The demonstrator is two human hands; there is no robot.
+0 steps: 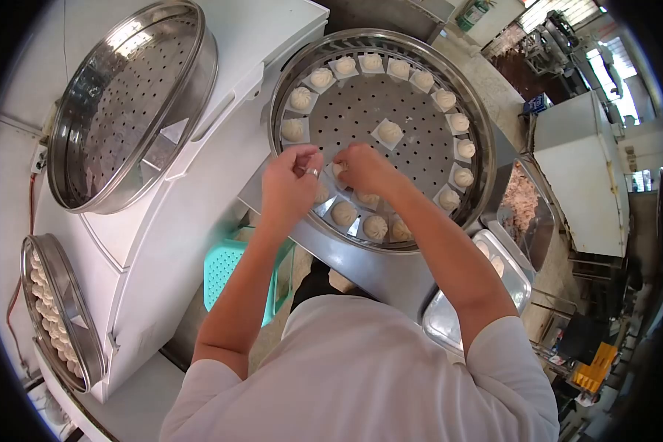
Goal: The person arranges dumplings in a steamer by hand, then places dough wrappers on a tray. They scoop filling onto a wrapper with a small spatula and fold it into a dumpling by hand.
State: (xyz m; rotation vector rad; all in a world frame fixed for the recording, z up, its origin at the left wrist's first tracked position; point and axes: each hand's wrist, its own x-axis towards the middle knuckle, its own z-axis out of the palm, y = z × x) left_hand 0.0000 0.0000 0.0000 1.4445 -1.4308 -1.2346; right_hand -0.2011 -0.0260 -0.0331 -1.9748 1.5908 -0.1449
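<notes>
A round perforated steamer tray point(346, 110) lies in front of me. Pleated buns point(372, 62) on small paper squares form a ring along its rim, and one bun point(390, 132) sits alone near the middle. Over the near part of the tray, my right hand point(368, 173) has its fingers closed around a bun point(338, 169). My left hand point(291, 184), with a ring on one finger, is at the tray's near-left rim. Its fingers are curled together, and whatever they may hold is hidden. Several more buns point(344, 214) lie just below the hands.
Another perforated steamer tray point(144, 158) leans at the left on a white surface point(155, 221). A tray of buns point(66, 331) is at lower left. A teal plastic stool point(225, 269) stands below. To the right are a metal tray point(442, 320) and a pan of filling point(519, 199).
</notes>
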